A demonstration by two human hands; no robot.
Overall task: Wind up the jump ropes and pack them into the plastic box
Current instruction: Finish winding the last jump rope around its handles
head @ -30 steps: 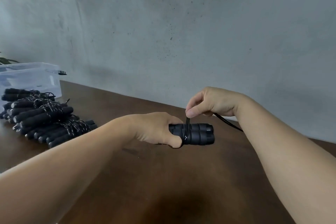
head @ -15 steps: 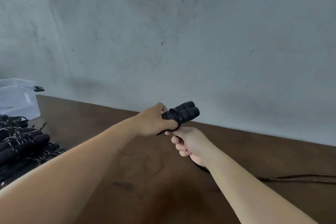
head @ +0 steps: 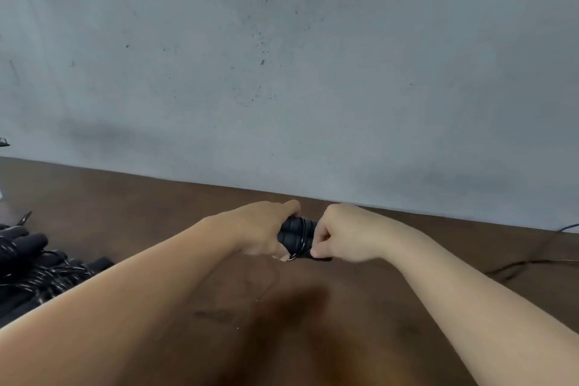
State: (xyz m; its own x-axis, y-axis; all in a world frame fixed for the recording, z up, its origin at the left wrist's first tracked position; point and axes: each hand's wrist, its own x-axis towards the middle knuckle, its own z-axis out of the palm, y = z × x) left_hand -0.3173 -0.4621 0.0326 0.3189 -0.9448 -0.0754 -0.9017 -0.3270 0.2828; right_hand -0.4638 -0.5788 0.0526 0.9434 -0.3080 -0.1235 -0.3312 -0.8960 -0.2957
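Note:
Two black ribbed jump rope handles (head: 296,236) lie side by side above the brown table, gripped by my left hand (head: 261,230). A turn or two of thin black rope crosses the handles. My right hand (head: 340,235) is curled at the handles' right end and pinches the rope against them. The loose rope (head: 517,265) trails off over the table to the right edge. The plastic box is almost out of view; only a dark clip (head: 3,142) shows at the far left edge.
A pile of wound black jump ropes (head: 34,269) lies on the table (head: 156,213) at the left edge. A grey wall (head: 282,72) stands right behind the table's far edge.
My right hand came up from below the handles to their right end, carrying the rope around them. The view has swung right, so the plastic box has left the frame.

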